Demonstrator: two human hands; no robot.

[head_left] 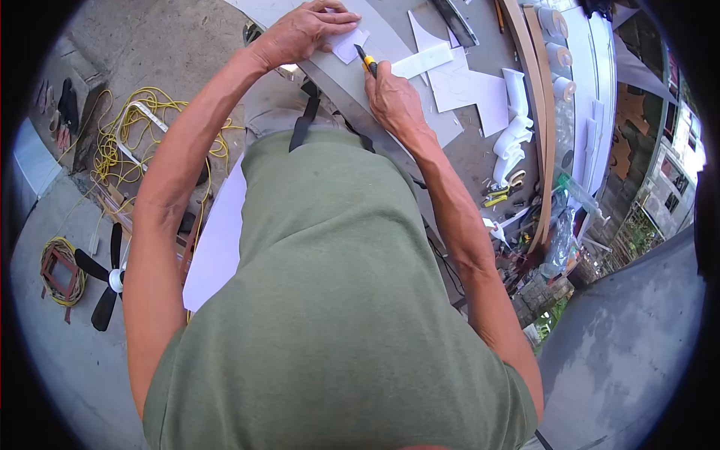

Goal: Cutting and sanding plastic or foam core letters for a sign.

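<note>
My right hand [395, 103] is wrapped round a yellow and black utility knife [370, 64]. Its blade end touches or hovers just over a small white sheet piece [348, 49] on the grey work board [345, 79]; which of the two, I cannot tell. With fingers bent together, my left hand [304, 34] grips that piece at its left edge. Right of the knife lies a white strip [424, 61], overlapping larger white sheet offcuts [465, 90] with angular cut edges.
White curled strips [513, 135] and yellow-handled pliers [495, 197] lie to the right, beside long brown curved boards [544, 120]. Clear tape rolls [559, 55] stand beyond. Tangled yellow cord [124, 142] and a black-bladed fan [112, 279] lie on the floor at left.
</note>
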